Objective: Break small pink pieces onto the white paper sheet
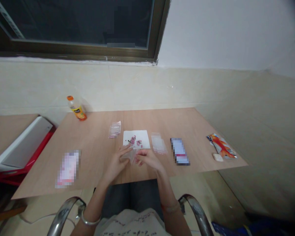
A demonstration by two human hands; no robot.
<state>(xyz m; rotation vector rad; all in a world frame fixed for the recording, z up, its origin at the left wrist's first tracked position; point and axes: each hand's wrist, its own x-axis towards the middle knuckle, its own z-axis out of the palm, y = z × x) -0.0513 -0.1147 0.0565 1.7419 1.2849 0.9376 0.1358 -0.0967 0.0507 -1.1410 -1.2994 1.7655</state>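
Observation:
My left hand (116,163) and my right hand (148,158) meet over the wooden table (98,131), both pinching a small clear plastic bag (131,156). Just beyond my fingers lies a white paper sheet (143,136) scattered with small pink beads or flowers (133,140). A stack of clear bags (115,129) lies to its left. To its right lies a flat clear bag (159,143). The bag's contents, if any, cannot be made out.
Blurred printed packages (68,168) (179,151) lie on either side of my hands. An orange-capped juice bottle (76,108) stands at the back left, and a colourful packet (222,146) and white bar (218,157) lie at the right. A red-and-white object (22,150) stands beyond the left edge.

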